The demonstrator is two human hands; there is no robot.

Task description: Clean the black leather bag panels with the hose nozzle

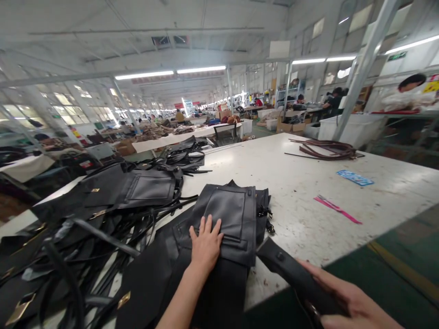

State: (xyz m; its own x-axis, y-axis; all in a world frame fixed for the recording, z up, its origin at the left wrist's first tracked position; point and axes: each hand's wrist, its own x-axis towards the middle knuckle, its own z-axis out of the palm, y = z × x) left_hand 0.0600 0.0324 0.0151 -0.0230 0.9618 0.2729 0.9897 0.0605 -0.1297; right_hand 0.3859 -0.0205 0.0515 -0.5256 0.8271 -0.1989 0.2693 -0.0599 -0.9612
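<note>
White markings on the flat blue rectangular strip (pixel 355 177) were too blurred to read. The left hand (pixel 206 242) lay palm-down, fingers spread, on a black leathery bag (pixel 229 205) at the white tabletop's near edge (pixel 363 241). The right hand (pixel 350 297), past that edge, gripped a black leathery strap (pixel 295 267). Tabletop stretched between bag and strip.

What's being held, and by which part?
The right hand holds a wide black leathery strap by its nearer part; the left hand rests on a black leathery panel.

The panel (pixel 228 208) is black, the table (pixel 274 171) white.
</note>
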